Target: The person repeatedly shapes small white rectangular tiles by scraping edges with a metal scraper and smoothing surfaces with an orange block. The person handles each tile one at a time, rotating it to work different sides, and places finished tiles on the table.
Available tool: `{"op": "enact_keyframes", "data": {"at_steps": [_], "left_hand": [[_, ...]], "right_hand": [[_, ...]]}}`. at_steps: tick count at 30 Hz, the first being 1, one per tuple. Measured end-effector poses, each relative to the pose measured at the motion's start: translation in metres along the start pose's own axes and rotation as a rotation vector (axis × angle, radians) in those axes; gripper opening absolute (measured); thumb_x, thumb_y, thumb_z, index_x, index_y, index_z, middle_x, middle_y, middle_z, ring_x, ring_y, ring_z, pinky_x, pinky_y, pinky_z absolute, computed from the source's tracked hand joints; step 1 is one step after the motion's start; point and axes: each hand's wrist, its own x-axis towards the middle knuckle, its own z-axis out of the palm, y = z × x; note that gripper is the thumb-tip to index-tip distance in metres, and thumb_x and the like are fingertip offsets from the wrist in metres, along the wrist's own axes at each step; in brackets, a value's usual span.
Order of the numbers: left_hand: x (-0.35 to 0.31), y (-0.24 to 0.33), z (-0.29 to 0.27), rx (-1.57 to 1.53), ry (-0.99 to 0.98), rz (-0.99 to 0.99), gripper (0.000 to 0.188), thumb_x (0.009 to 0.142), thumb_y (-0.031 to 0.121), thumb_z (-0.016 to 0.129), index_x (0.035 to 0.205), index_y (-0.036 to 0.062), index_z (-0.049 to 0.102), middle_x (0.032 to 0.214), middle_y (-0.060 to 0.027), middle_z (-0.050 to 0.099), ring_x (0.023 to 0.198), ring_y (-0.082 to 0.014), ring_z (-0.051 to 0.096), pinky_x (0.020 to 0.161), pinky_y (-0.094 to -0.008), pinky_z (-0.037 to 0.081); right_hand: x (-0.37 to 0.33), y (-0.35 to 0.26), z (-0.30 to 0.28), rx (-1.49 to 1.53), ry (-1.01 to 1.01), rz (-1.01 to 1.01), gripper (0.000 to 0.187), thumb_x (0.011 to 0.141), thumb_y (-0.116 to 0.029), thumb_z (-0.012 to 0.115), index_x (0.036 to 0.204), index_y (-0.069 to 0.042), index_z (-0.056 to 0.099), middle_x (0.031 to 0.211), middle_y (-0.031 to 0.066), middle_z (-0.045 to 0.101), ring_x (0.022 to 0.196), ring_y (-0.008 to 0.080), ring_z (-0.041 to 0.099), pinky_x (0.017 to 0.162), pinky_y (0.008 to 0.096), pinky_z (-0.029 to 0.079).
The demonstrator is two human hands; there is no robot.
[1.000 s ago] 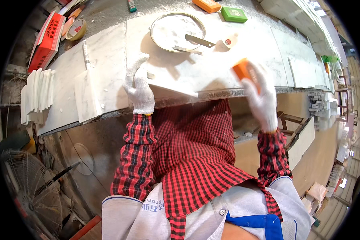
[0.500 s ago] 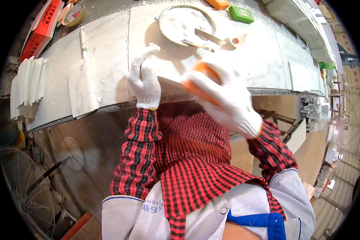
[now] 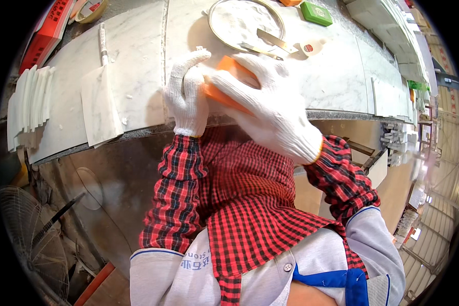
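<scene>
Two gloved hands (image 3: 187, 97) (image 3: 279, 104) were in view, with two orange blocks (image 3: 223, 97) (image 3: 290, 2), two flat blades (image 3: 276, 40) (image 3: 261, 50), one round bowl (image 3: 209, 23), one green box (image 3: 316, 14), one red box (image 3: 42, 34), one checked apron (image 3: 257, 204) and one fan (image 3: 33, 239). The stacked white slabs (image 3: 29, 102) overlapped too closely to count.

The block (image 3: 229, 65) is orange, both gloves (image 3: 280, 112) white, the apron (image 3: 257, 214) red-and-black checked, the shirt (image 3: 268, 262) grey.

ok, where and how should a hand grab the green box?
Probably across its near and far sides, from above and right: the green box lies flat, label face up, with an orange box close on its left.
</scene>
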Motion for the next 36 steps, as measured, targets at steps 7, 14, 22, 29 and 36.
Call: {"op": "enact_keyframes", "data": {"at_steps": [7,14,22,29,36], "left_hand": [[-0.002,0.009,-0.002,-0.034,-0.030,-0.137,0.028,0.097,0.008,0.050,0.116,-0.0001,0.069,0.109,-0.0089,0.074,0.073,-0.0091,0.062,0.070,-0.0259,0.051],[-0.003,0.004,-0.003,-0.019,-0.020,-0.112,0.027,0.098,0.008,0.049,0.113,0.0004,0.070,0.109,-0.0094,0.073,0.071,-0.0089,0.061,0.069,-0.0262,0.050],[0.002,0.007,-0.001,0.069,0.002,-0.015,0.027,0.098,0.009,0.050,0.114,0.0009,0.070,0.106,-0.0101,0.074,0.070,-0.0108,0.063,0.070,-0.0265,0.051],[0.001,0.013,0.002,-0.016,-0.018,-0.094,0.026,0.099,0.007,0.048,0.113,-0.0004,0.069,0.100,-0.0089,0.074,0.070,-0.0090,0.060,0.070,-0.0260,0.050],[-0.002,0.004,-0.004,0.005,-0.043,-0.089,0.027,0.099,0.006,0.047,0.112,-0.0008,0.069,0.109,-0.0087,0.073,0.069,-0.0089,0.060,0.066,-0.0252,0.050]], "right_hand": [[-0.010,-0.001,-0.008,-0.061,0.025,0.017,0.045,0.077,-0.015,0.077,0.120,-0.021,0.065,0.122,0.0171,0.060,0.102,0.0383,0.059,0.087,0.0498,0.047],[-0.029,0.002,-0.027,-0.022,-0.009,0.098,0.040,0.078,-0.014,0.077,0.116,-0.020,0.068,0.117,0.0153,0.062,0.104,0.0363,0.061,0.089,0.0500,0.047],[0.005,-0.004,-0.003,0.010,0.017,0.051,0.046,0.077,-0.013,0.076,0.120,-0.021,0.065,0.124,0.0154,0.060,0.104,0.0389,0.058,0.091,0.0485,0.046],[0.000,-0.002,0.000,-0.028,0.052,0.109,0.049,0.075,-0.011,0.076,0.122,-0.020,0.066,0.125,0.0174,0.060,0.109,0.0403,0.057,0.093,0.0493,0.045],[-0.041,0.007,-0.024,0.010,-0.047,0.126,0.058,0.067,-0.005,0.083,0.122,-0.013,0.071,0.137,0.0220,0.056,0.119,0.0392,0.054,0.098,0.0488,0.046]]}}
